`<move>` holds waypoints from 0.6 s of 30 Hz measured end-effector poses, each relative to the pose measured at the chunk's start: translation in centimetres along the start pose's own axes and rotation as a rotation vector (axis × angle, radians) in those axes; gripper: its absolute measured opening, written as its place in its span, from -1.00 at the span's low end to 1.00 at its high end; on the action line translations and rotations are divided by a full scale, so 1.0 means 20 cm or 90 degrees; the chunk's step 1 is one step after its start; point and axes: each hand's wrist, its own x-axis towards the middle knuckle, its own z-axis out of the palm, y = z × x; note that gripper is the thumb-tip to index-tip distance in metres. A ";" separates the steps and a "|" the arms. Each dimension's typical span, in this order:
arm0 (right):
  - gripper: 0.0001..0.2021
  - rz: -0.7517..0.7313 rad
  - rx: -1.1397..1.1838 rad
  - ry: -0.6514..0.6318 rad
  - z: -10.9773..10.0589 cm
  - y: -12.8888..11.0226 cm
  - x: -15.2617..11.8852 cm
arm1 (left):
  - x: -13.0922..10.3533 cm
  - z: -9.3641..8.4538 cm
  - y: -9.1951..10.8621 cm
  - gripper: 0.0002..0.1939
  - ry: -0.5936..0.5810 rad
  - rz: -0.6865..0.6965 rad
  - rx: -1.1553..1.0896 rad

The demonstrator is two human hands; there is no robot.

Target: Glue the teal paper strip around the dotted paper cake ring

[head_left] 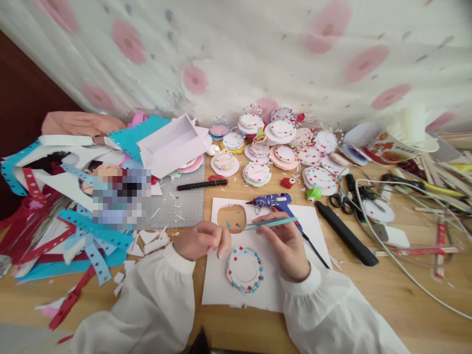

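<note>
Teal tweezers (280,221) are grasped by the right hand (286,244); the left hand (202,241) is curled, any hold indiscernible. Star-trimming is apparently in hand: a star-ringed disc (245,268) is set on white paper (273,296). Next, steady tweezer control seems called for.

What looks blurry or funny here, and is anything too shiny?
Head view: square blocks hide part of the paper pile; same view: curtain soft, sticks at right smeared; same view: even light, no harsh glare on the white sheet.
</note>
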 end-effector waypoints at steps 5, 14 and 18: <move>-0.85 0.032 -0.057 -0.074 0.01 0.02 0.01 | 0.01 -0.01 -0.01 -0.50 0.125 0.140 -0.189; -0.91 -0.055 -0.252 -0.042 0.06 0.04 0.03 | 0.02 -0.06 0.02 -0.74 0.304 0.298 -0.640; -0.93 -0.053 -0.281 -0.047 0.09 0.06 0.05 | 0.02 -0.07 0.02 -0.81 0.325 0.282 -0.620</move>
